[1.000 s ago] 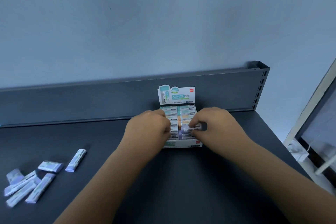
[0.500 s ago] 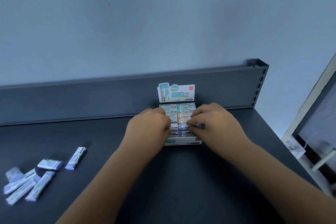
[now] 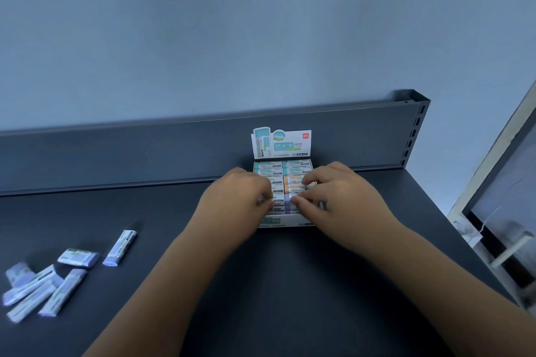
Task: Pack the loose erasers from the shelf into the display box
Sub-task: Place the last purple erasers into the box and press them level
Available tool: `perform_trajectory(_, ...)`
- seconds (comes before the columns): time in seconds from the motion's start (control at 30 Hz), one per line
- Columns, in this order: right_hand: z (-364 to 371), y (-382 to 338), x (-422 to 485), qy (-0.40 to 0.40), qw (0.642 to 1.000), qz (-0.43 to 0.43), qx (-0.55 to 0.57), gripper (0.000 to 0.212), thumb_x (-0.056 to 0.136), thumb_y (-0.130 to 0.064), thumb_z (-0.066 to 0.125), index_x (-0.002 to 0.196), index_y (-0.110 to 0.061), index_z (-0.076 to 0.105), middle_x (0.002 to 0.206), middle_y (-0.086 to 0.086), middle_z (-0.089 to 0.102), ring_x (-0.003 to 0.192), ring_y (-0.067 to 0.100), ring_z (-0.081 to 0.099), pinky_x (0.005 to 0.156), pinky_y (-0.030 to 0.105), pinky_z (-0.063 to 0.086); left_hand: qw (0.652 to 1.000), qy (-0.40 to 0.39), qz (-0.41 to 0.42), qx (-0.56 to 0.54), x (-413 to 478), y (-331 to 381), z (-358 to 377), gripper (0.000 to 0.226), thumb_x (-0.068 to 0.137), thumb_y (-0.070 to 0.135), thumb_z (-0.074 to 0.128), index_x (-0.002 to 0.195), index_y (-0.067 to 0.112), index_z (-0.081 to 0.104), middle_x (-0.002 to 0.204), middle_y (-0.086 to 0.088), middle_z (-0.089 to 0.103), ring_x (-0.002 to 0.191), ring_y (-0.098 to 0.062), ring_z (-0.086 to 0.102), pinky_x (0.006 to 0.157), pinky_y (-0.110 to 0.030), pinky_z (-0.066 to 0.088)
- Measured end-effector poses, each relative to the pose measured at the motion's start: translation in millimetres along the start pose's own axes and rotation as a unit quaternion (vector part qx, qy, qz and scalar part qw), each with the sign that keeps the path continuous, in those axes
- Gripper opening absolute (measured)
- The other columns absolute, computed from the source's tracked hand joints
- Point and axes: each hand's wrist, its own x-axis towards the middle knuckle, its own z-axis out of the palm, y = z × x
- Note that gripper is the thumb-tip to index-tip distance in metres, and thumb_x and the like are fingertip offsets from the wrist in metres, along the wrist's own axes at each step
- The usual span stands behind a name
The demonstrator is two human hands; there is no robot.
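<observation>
Showing both hands over the display box [image 3: 285, 220], which stands on the dark shelf [image 3: 261, 284] directly under the fingertips.

Right hand [image 3: 342, 197]: its fingers [image 3: 311, 182] are bent and held close together. The forefinger tip and thumb pinch a purple eraser [image 3: 288, 201] in the box's right column, in the row nearest the front wall.

Left hand [image 3: 240, 200]: its fingers [image 3: 261, 185] are curled over the box's left column, with the tips turned toward those of the right hand and just beside them. Whether they grip anything cannot be told, since the tips are blurred.

Box contents: two columns of wrapped erasers lie flat and packed edge to edge. Just beyond the right fingertips lie orange erasers [image 3: 290, 182]; farther beyond both sets of fingers lie green erasers [image 3: 268, 166]. A printed header card [image 3: 281, 143] stands upright behind the last row, against the shelf's back panel [image 3: 145, 151].

Loose erasers: well to the left of the left fingers, one single eraser [image 3: 120, 248] lies apart. Farther left is a cluster of erasers [image 3: 43, 284], some overlapping, all with purple ends and pale sleeves.
</observation>
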Motion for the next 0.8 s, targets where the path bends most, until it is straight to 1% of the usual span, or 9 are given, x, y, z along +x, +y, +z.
perform_trajectory(0.07, 0.4, -0.3, -1.0, 0.000, 1.000, -0.003, -0.003, 0.043, 0.095, -0.051, 0.047, 0.084, -0.027, 0.081, 0.097, -0.011, 0.072, 0.091, 0.016, 0.060, 0.070, 0.035, 0.054, 1.000, 0.001, -0.006, -0.006, 0.3, 0.6, -0.5, 0.010, 0.093, 0.038, 0.064, 0.094, 0.028, 0.068, 0.092, 0.010, 0.065, 0.098, -0.016, 0.054, 0.073, -0.034, 0.049)
perform_trajectory(0.17, 1.3, 0.2, -2.1, 0.000, 1.000, 0.002, -0.003, 0.042, 0.094, -0.047, 0.047, 0.082, -0.024, 0.080, 0.093, -0.011, 0.074, 0.088, 0.018, 0.063, 0.069, 0.036, 0.056, 1.000, 0.001, -0.009, -0.014, -0.4, -0.3, 0.0, 0.017, 0.093, 0.037, 0.063, 0.106, 0.028, 0.068, 0.101, 0.008, 0.067, 0.102, -0.017, 0.056, 0.077, -0.033, 0.050)
perform_trajectory(0.27, 2.1, 1.2, -2.2, -0.005, 1.000, 0.005, -0.008, 0.039, 0.094, -0.044, 0.050, 0.080, -0.024, 0.080, 0.093, -0.011, 0.074, 0.089, 0.019, 0.064, 0.071, 0.036, 0.056, 1.000, 0.003, 0.019, -0.015, -1.5, -5.2, 5.2, 0.017, 0.094, 0.036, 0.064, 0.101, 0.027, 0.076, 0.114, 0.011, 0.069, 0.106, -0.018, 0.057, 0.082, -0.039, 0.054)
perform_trajectory(0.37, 0.6, 5.7, -1.3, -0.023, 1.000, 0.010, 0.006, 0.036, 0.095, -0.045, 0.051, 0.085, -0.026, 0.080, 0.100, -0.013, 0.073, 0.094, 0.018, 0.062, 0.075, 0.037, 0.055, 0.999, 0.010, 0.018, -0.031, -2.6, -7.9, 8.3, 0.014, 0.094, 0.035, 0.065, 0.099, 0.029, 0.077, 0.125, 0.011, 0.065, 0.109, -0.020, 0.056, 0.082, -0.041, 0.055)
perform_trajectory(0.5, -0.7, 7.9, -0.4, -0.038, 0.999, 0.020, 0.015, 0.039, 0.095, -0.049, 0.048, 0.089, -0.028, 0.081, 0.107, -0.015, 0.073, 0.100, 0.016, 0.061, 0.079, 0.037, 0.055, 0.999, -0.011, 0.013, -0.032, -0.6, -7.6, 7.0, 0.016, 0.095, 0.034, 0.064, 0.103, 0.028, 0.077, 0.130, 0.013, 0.064, 0.115, -0.020, 0.054, 0.087, -0.040, 0.054)
perform_trajectory(0.6, 0.8, 5.2, -1.3, -0.035, 0.999, 0.017, 0.003, 0.043, 0.094, -0.049, 0.044, 0.089, -0.027, 0.080, 0.102, -0.015, 0.073, 0.096, 0.017, 0.061, 0.078, 0.036, 0.055, 0.999, -0.030, 0.007, -0.029, 0.8, -6.2, 4.4, 0.019, 0.096, 0.035, 0.062, 0.106, 0.029, 0.077, 0.134, 0.015, 0.062, 0.118, -0.018, 0.051, 0.090, -0.039, 0.052)
perform_trajectory(0.67, 0.6, 4.6, -1.8, -0.023, 1.000, 0.014, -0.002, 0.039, 0.093, -0.047, 0.047, 0.088, -0.027, 0.081, 0.100, -0.014, 0.074, 0.093, 0.018, 0.064, 0.078, 0.037, 0.055, 0.999, -0.041, 0.003, -0.024, -0.2, -4.5, 2.8, 0.022, 0.097, 0.038, 0.059, 0.107, 0.030, 0.076, 0.135, 0.018, 0.060, 0.120, -0.016, 0.049, 0.092, -0.037, 0.051)
perform_trajectory(0.73, -0.5, 2.1, -2.8, -0.023, 0.999, 0.006, -0.024, 0.037, 0.092, -0.045, 0.049, 0.087, -0.028, 0.080, 0.097, -0.014, 0.075, 0.091, 0.018, 0.065, 0.081, 0.038, 0.054, 0.998, -0.049, -0.003, -0.025, -1.3, -2.6, 1.4, 0.024, 0.097, 0.043, 0.058, 0.104, 0.030, 0.076, 0.135, 0.019, 0.059, 0.120, -0.014, 0.048, 0.093, -0.038, 0.051)
perform_trajectory(0.8, -1.6, -4.0, -4.5, -0.044, 0.997, 0.004, -0.057, 0.037, 0.092, -0.047, 0.047, 0.087, -0.028, 0.078, 0.094, -0.015, 0.074, 0.092, 0.017, 0.065, 0.085, 0.037, 0.051, 0.998, -0.053, -0.008, -0.024, -1.5, -1.2, 0.3, 0.025, 0.097, 0.046, 0.057, 0.103, 0.030, 0.075, 0.135, 0.019, 0.059, 0.120, -0.014, 0.047, 0.093, -0.038, 0.051)
